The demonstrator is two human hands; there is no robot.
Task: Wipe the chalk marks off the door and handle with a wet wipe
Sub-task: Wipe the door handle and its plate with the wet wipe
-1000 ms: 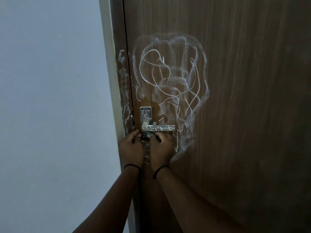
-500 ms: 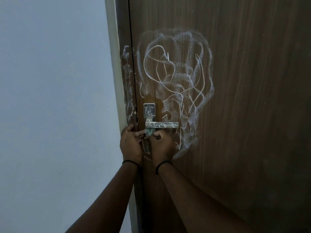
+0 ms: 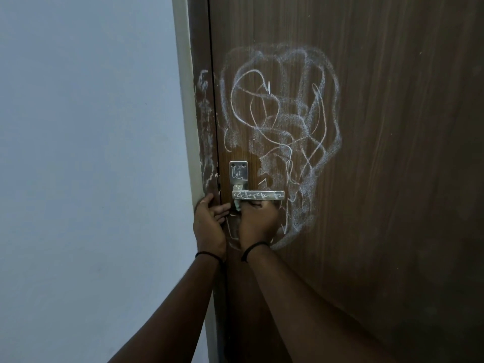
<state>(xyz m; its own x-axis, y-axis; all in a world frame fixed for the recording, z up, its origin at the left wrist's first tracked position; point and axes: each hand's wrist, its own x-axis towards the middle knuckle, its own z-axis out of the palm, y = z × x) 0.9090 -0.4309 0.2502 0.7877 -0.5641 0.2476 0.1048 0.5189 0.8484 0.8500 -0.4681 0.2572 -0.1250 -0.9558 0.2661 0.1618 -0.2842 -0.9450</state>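
Observation:
A dark brown wooden door (image 3: pixel 392 179) carries a big tangle of white chalk scribbles (image 3: pixel 282 121) above and to the right of its metal lever handle (image 3: pixel 258 195). The handle and its plate (image 3: pixel 238 172) are scribbled with chalk too. My right hand (image 3: pixel 258 221) sits just under the lever, fingers curled round a small crumpled wet wipe (image 3: pixel 237 205) pressed against the plate below the lever. My left hand (image 3: pixel 209 218) rests on the door frame, fingers stretched toward the plate. The lower part of the plate is hidden by my hands.
The door frame (image 3: pixel 204 127) left of the door has smeared chalk down its face. A plain pale wall (image 3: pixel 86 153) fills the left half of the view. Both wrists wear a thin black band.
My left hand has slid a little left onto the frame and its fingers have spread. The right hand stays under the lever with the wipe. The view has shifted slightly.

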